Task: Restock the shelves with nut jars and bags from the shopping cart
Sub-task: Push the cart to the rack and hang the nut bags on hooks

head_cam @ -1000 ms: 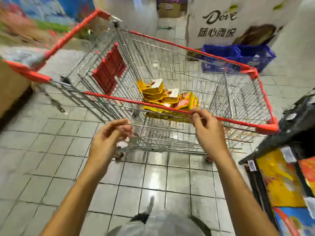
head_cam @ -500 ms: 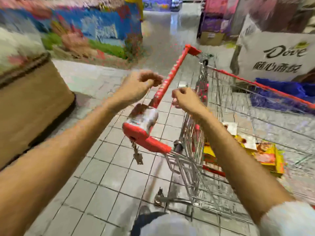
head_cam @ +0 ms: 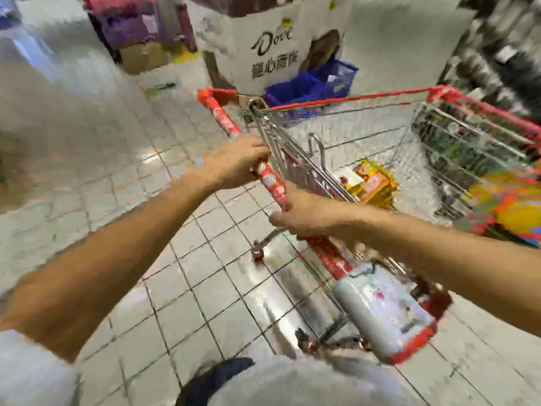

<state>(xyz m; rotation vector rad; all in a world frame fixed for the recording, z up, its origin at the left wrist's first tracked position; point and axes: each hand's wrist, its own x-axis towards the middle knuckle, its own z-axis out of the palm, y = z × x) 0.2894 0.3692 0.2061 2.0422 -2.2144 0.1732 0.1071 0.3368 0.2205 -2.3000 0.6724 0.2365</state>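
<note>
A wire shopping cart (head_cam: 366,136) with red trim stands ahead and to my right. Its red handle bar (head_cam: 222,118) runs diagonally from upper left to lower right. My left hand (head_cam: 234,165) is wrapped around the bar near its middle. My right hand (head_cam: 301,212) grips the same bar a little lower, close to me. Yellow nut bags (head_cam: 371,183) lie in a small pile on the cart's floor. The picture is blurred by motion.
A white Dove display box (head_cam: 272,48) and blue baskets (head_cam: 316,83) stand beyond the cart. Dark shelving (head_cam: 503,54) rises at the upper right, with colourful packets (head_cam: 515,206) at the right edge. Purple cartons (head_cam: 131,27) sit at the back left on the tiled floor.
I have gone from the cart's side to its handle end. Both hands, loose over the bar half a second ago, now grip it. The view has swung right.
</note>
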